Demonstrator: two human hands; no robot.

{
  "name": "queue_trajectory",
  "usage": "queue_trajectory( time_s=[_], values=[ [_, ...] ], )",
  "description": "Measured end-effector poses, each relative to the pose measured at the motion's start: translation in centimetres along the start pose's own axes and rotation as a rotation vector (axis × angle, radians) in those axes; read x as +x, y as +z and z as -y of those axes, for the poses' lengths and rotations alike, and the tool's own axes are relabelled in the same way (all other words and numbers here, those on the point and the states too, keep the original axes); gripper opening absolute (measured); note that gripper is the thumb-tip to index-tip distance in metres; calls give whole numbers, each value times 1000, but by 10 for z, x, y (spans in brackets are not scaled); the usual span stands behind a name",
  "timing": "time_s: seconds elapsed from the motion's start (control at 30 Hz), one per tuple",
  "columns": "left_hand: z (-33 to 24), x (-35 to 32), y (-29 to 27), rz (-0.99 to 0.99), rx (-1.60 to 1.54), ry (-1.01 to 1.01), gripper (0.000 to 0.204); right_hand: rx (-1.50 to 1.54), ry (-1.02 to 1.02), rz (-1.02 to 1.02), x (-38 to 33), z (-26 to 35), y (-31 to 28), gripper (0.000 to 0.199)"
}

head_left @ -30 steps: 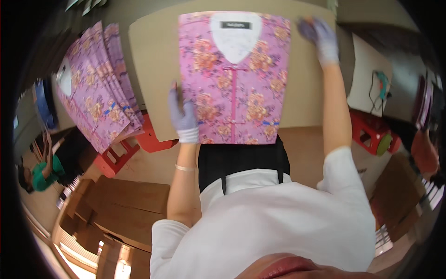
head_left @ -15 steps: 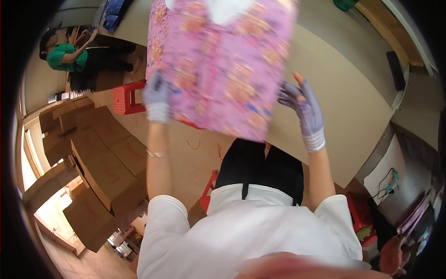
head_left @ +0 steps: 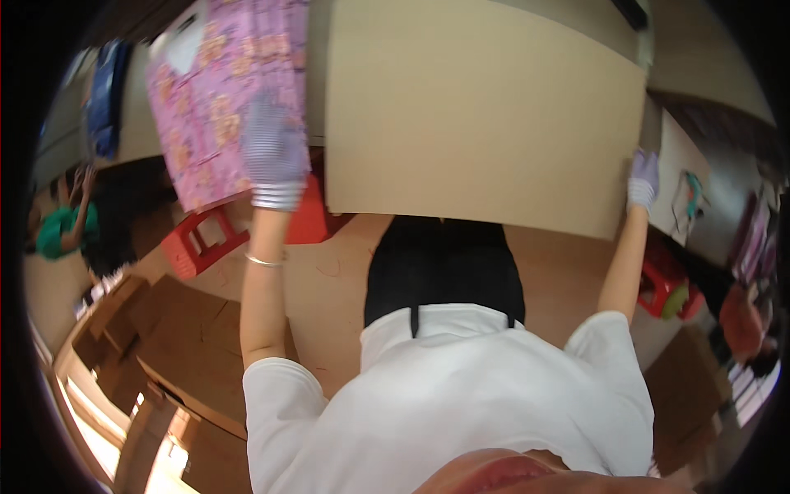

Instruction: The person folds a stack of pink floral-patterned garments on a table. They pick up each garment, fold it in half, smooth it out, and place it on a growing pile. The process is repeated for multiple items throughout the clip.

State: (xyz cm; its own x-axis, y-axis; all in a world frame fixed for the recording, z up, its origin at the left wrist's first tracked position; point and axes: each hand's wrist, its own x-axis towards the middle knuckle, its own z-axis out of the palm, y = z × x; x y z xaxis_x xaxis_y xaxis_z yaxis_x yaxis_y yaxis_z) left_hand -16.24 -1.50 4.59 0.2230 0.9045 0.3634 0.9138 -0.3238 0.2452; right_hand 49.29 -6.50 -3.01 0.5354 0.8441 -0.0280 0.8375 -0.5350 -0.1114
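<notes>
A folded pink floral garment (head_left: 193,132), with a white patch at its neckline, lies at the far left. My left hand (head_left: 274,152), in a grey-lilac glove with a striped cuff, is over its right side; motion smears the fingers. A wide beige board-like tabletop (head_left: 485,123) fills the middle in front of me. At its right edge is my right hand (head_left: 643,174), gloved the same way, its fingers stretched out along the edge and nothing visible in them.
Red plastic stools (head_left: 193,247) stand below the garment, and another red stool (head_left: 662,284) is at the right. Cardboard boxes (head_left: 197,337) are stacked at lower left. A co-worker in a green shirt (head_left: 62,230) is at far left. A teal-handled corded tool (head_left: 693,193) lies at right.
The garment has gone from in front of me to the far left, with my left hand still at it. My right hand has moved right to the tabletop's edge. The view has turned.
</notes>
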Motion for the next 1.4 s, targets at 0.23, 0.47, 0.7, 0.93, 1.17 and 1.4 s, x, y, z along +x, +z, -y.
queue_trajectory(
  time_s=[0.23, 0.47, 0.7, 0.93, 1.17, 1.4],
  values=[
    [-158, -27, 78, 535, 97, 52, 58, -350, -197, -276, -30, 30, 2, 51],
    [-59, -11, 72, 58, -291, -272, 58, 909, -128, -498, -92, 17, -133, 21],
    [-48, 40, 23, -92, -749, -841, 31, 826, 136, -270, -38, -41, -97, 26],
    [-154, 45, -17, 135, -546, -447, 40, 584, -496, -146, -68, 109, -137, 33],
    [-216, 41, 80, 238, -79, 2, 54, 281, -598, -27, -115, 219, -54, 50],
    [-143, 0, 151, 112, -1227, -608, 59, 780, -548, -28, -85, 187, -25, 48]
  ],
)
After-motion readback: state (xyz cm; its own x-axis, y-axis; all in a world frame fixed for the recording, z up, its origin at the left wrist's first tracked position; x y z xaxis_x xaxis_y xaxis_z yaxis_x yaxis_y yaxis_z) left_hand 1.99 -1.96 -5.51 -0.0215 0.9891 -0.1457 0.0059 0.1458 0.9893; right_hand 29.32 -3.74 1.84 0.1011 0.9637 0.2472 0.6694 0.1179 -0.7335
